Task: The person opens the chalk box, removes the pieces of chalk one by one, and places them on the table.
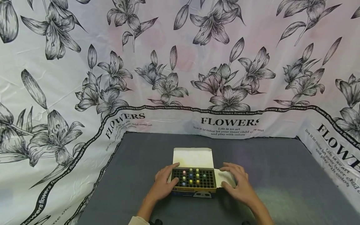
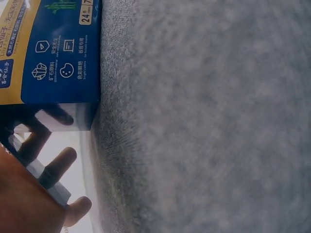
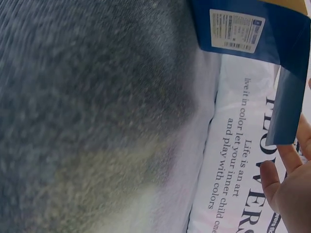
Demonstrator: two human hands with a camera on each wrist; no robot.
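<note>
A chalk box [image 1: 194, 189], blue and yellow, lies on the table with its lid [image 1: 192, 157] folded back. Several coloured chalk sticks [image 1: 191, 181] stand in its black holder with rows of holes. My left hand [image 1: 163, 182] holds the box at its left end, thumb over the front left edge and forefinger at the back corner. In the left wrist view its other fingers [image 2: 60, 165] reach beside the end flap. My right hand [image 1: 239, 184] is spread around the opened right flap [image 1: 228, 177], touching it. That flap's blue outside [image 3: 289, 107] partly hides the fingers in the right wrist view.
The box stands on a dark grey table [image 1: 140, 156]. Behind it and along both sides hangs a white cloth [image 1: 166, 122] with printed flowers and lettering. Small black objects [image 1: 158, 222] show at the near edge of the head view.
</note>
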